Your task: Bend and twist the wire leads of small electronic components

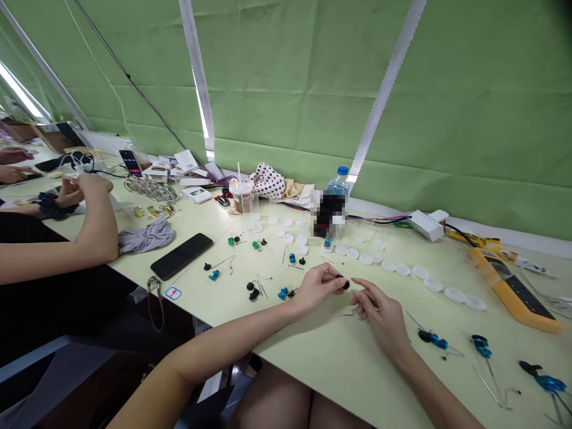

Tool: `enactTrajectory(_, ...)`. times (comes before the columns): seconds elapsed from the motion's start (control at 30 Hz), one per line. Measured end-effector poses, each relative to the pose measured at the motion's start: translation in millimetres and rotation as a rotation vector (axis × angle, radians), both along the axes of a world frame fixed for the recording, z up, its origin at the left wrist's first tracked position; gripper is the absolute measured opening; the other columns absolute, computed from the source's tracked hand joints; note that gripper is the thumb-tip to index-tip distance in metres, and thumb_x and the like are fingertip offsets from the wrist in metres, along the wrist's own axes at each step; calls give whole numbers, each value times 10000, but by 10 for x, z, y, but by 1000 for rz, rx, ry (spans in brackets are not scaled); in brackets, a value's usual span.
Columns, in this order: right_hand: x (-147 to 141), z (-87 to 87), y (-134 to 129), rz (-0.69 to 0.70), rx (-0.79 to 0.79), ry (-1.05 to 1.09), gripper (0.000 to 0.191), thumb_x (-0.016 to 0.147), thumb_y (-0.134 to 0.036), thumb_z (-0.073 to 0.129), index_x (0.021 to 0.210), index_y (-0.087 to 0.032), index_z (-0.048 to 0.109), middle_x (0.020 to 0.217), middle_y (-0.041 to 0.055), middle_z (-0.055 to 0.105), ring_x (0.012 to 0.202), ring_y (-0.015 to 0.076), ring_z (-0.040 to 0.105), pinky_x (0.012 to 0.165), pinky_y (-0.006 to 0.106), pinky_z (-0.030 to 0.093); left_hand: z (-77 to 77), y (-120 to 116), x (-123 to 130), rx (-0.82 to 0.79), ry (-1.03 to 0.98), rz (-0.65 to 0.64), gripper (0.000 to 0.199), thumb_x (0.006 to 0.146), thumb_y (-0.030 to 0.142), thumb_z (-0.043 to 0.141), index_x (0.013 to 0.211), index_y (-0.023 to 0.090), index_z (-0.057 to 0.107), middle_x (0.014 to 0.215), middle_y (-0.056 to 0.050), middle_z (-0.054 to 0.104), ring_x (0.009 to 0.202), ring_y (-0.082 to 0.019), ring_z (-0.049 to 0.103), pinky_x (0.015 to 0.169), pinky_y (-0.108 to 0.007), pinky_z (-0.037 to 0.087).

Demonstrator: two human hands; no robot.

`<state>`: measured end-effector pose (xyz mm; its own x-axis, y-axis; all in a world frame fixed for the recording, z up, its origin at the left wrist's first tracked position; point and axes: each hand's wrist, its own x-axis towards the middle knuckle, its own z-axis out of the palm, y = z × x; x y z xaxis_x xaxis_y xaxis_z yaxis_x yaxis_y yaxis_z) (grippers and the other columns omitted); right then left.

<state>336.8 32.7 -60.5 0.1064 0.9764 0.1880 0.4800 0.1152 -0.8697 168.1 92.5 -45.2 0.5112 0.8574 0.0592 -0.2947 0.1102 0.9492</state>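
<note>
My left hand [319, 287] is closed, with a small round black part [345, 285] pinched at its fingertips. Just to the right of it, my right hand [378, 307] has its thumb and fingers apart, and nothing shows between them. A thin bent metal rod [343, 314] lies on the table below the gap between my hands. Close to my left wrist is a blue part [283, 293] beside black pieces. Another blue part [292, 258] and a black knob [302, 261] lie beyond my left hand. More blue and black parts [433, 339] with metal rods lie right of my right hand.
White round lids [433, 284] run in a row behind my hands. A yellow multimeter [513, 289] is at the right. A black phone [181, 256], grey cloth [147, 236] and drink cup [242, 196] lie leftward. Another person's arm [96, 217] rests at the far left.
</note>
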Motion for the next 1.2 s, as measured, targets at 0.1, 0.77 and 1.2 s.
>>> enactTrajectory(0.1, 40, 63, 7, -74, 66, 70, 447, 867, -533, 438, 1126, -197, 579, 714, 38, 617, 539, 139, 523, 523, 258, 460, 0, 17, -4, -30, -6, -87, 440, 688, 507, 667, 892, 128, 578, 828, -77, 638, 717, -156, 632, 737, -322, 500)
enactTrajectory(0.77, 202, 283, 103, 64, -13, 403, 349, 705, -476, 685, 860, -164, 691, 838, 88, 650, 715, 170, 555, 662, 277, 484, -48, 68, -11, 53, 293, -193, 489, 665, 526, 663, 900, 98, 696, 797, -92, 691, 610, -142, 602, 652, -275, 480)
enactTrajectory(1.2, 192, 262, 110, 70, 36, 340, 319, 744, -470, 636, 848, -169, 664, 816, 53, 664, 694, 164, 603, 699, 294, 501, 473, 360, 149, 915, 769, 88, 230, 872, 227, 447, 970, 188, 651, 1018, -65, 664, 941, -202, 591, 804, -281, 408)
